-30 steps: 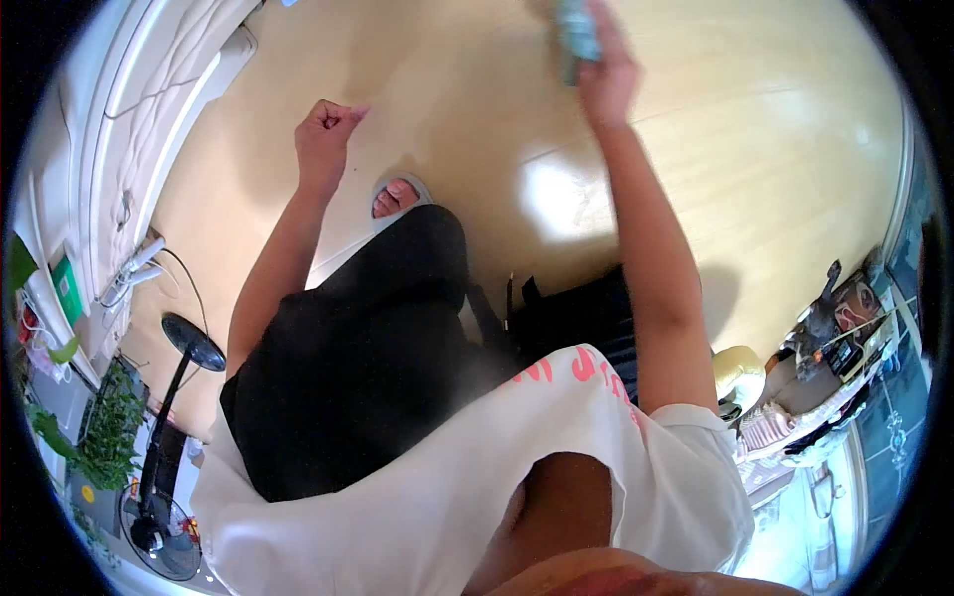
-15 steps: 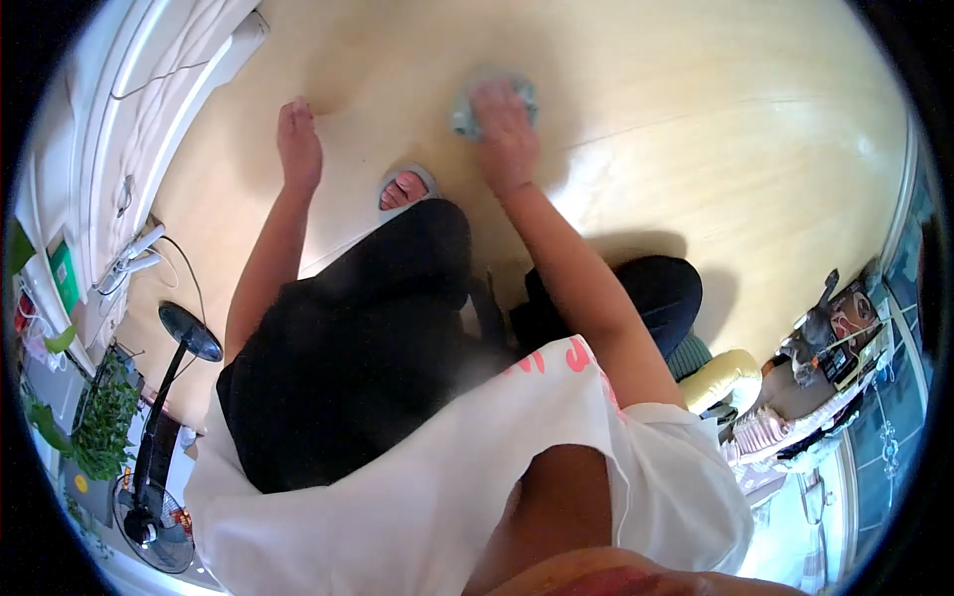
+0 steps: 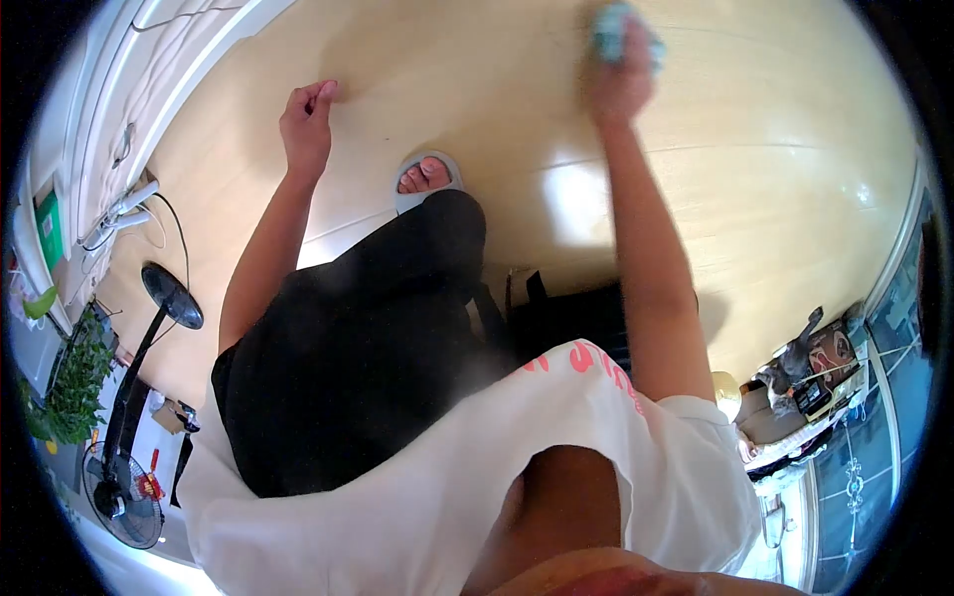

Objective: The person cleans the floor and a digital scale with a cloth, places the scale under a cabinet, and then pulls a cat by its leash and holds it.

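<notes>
A crumpled pale green-blue cloth [image 3: 614, 35] lies against the light wood-look floor [image 3: 477, 60] at the top of the view, under the fingers of my right hand [image 3: 624, 84], which is blurred by motion. My left hand [image 3: 309, 114] is held up at the upper left, its fingers curled with thumb and fingertips pressed together. Nothing shows between them. Below and between the hands is my foot in a grey slipper [image 3: 427, 177], beside my bent knee in black trousers.
A black fan [image 3: 124, 487] stands at the lower left near green plants [image 3: 79, 387]. White cables and a power strip [image 3: 134, 199] lie by the left wall. At the right are a grey cat-like figure [image 3: 790, 368], boxes and blue-grey tiled panels [image 3: 874, 437].
My right hand and the cloth have moved up and to the right across the floor. My left hand has turned, its fingers now curled in towards the thumb.
</notes>
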{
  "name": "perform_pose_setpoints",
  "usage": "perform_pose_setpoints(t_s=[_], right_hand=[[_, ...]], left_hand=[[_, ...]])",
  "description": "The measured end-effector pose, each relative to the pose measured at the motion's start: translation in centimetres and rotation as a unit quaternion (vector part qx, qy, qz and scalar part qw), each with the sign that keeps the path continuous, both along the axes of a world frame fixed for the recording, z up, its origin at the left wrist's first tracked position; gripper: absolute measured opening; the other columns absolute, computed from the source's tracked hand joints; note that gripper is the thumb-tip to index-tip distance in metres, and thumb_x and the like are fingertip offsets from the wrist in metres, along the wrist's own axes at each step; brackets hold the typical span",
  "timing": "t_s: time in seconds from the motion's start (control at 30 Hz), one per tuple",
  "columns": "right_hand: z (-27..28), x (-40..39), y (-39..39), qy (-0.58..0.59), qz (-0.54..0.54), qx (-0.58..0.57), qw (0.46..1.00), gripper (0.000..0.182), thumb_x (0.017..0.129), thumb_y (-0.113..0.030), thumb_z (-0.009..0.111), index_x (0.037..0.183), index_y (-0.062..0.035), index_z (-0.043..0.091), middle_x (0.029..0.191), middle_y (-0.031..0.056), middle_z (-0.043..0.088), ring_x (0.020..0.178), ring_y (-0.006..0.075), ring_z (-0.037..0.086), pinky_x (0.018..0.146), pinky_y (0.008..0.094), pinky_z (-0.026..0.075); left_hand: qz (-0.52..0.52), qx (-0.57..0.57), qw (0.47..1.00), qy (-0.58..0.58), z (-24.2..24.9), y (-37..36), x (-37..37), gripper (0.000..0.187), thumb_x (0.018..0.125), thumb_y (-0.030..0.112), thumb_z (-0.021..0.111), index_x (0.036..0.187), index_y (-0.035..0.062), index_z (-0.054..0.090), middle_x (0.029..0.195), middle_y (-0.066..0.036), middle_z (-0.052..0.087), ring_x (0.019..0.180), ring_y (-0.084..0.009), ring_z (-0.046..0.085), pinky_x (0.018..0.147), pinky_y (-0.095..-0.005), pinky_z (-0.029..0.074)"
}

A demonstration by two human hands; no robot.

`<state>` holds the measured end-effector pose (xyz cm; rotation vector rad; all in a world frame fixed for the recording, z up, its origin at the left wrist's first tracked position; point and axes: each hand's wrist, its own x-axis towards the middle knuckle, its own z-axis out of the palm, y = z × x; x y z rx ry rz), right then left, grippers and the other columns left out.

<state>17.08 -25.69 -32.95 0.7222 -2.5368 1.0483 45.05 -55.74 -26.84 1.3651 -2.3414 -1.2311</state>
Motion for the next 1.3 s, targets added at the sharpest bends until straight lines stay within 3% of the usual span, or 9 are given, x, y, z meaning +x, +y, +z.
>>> perform_pose_setpoints(t_s=[0.23,0.4,0.47,0.67,0.8,0.97,1.13,1.23,1.3], right_hand=[[2.9,13.0,-8.9,-0.089,0.268,0.076,0.956,0.068,0.075,0.005,0.057,0.14,-0.0152,0.053,0.139,0.0111,0.055,0.129,0.0359,0.05,0.11,0.0465,0.038],[5.5,4.7,-4.9,-0.283,0.061,0.001,0.957,0.047,0.085,0.004,0.049,0.129,-0.0082,0.061,0.12,0.0105,0.068,0.105,0.0239,0.066,0.09,0.0349,0.052],[2.2,-3.2,-1.2,-0.184,-0.008,-0.115,0.976,0.03,0.095,-0.007,0.053,0.123,-0.0007,0.062,0.112,0.0079,0.067,0.092,0.0153,0.062,0.078,0.0292,0.051],[-0.3,-11.8,-4.2,0.043,-0.095,0.021,0.994,0.043,0.087,-0.005,0.052,0.13,-0.0051,0.058,0.105,0.0127,0.07,0.082,0.0294,0.065,0.075,0.0367,0.054],[-3.1,0.6,-14.5,0.004,0.165,0.029,0.986,0.035,0.091,-0.009,0.051,0.124,-0.0078,0.061,0.129,0.0122,0.061,0.12,0.0304,0.056,0.102,0.0408,0.044],[1.3,11.2,-19.4,-0.066,0.402,0.05,0.912,0.052,0.079,0.002,0.053,0.128,-0.0131,0.06,0.137,0.0071,0.057,0.127,0.0284,0.053,0.102,0.0431,0.047],[3.0,3.8,-15.1,-0.154,0.234,-0.041,0.959,0.064,0.075,0.011,0.046,0.133,-0.0111,0.057,0.131,0.0118,0.061,0.119,0.0326,0.058,0.099,0.0391,0.049],[3.2,-5.2,-10.2,-0.149,0.129,-0.098,0.976,0.041,0.095,-0.005,0.047,0.135,-0.0041,0.056,0.124,0.0131,0.066,0.113,0.0224,0.063,0.099,0.0341,0.047],[2.7,-10.4,-7.9,-0.099,0.054,-0.093,0.989,0.042,0.09,0.004,0.048,0.13,-0.0027,0.06,0.124,0.0136,0.067,0.115,0.0209,0.063,0.101,0.0323,0.046]], left_hand=[[0.048,0.05,0.997,0.023,0.0,0.6,-2.2,0.022,0.091,0.022,0.071,0.084,0.0026,0.064,0.073,0.002,0.054,0.066,-0.0063,0.043,0.061,-0.0235,0.04],[0.033,-0.02,0.999,-0.035,1.2,0.0,-0.9,0.023,0.09,0.021,0.073,0.082,0.0025,0.062,0.073,0.003,0.053,0.065,-0.0062,0.042,0.06,-0.0229,0.039],[0.072,-0.014,0.997,-0.035,0.2,-0.9,1.0,0.023,0.091,0.023,0.072,0.085,0.0026,0.064,0.072,0.004,0.053,0.065,-0.0061,0.042,0.06,-0.0229,0.038],[0.116,-0.014,0.993,-0.012,0.3,-2.0,3.4,0.025,0.099,0.026,0.061,0.09,0.0026,0.065,0.074,0.001,0.056,0.067,-0.0074,0.044,0.063,-0.0238,0.039],[0.111,-0.016,0.994,0.001,0.5,-2.7,2.6,0.028,0.101,0.027,0.057,0.088,0.0022,0.062,0.081,-0.002,0.058,0.073,-0.0095,0.047,0.07,-0.0255,0.042],[0.103,-0.027,0.994,-0.007,-0.5,-4.2,1.6,0.03,0.101,0.028,0.057,0.087,0.0022,0.059,0.089,-0.004,0.059,0.076,-0.011,0.05,0.074,-0.027,0.045],[0.046,0.068,0.992,0.099,-0.5,-4.7,-1.4,0.023,0.1,0.022,0.057,0.094,0.0,0.061,0.102,-0.006,0.062,0.083,-0.0136,0.059,0.078,-0.0284,0.05],[-0.008,0.151,0.98,0.131,-1.4,-5.6,-5.1,0.026,0.098,0.02,0.059,0.108,-0.0028,0.064,0.111,-0.008,0.066,0.092,-0.0151,0.064,0.084,-0.0278,0.051],[-0.051,0.123,0.986,0.103,-2.3,-6.3,-8.4,0.034,0.097,0.025,0.06,0.116,-0.0038,0.063,0.112,-0.008,0.069,0.096,-0.0135,0.065,0.087,-0.027,0.05]])
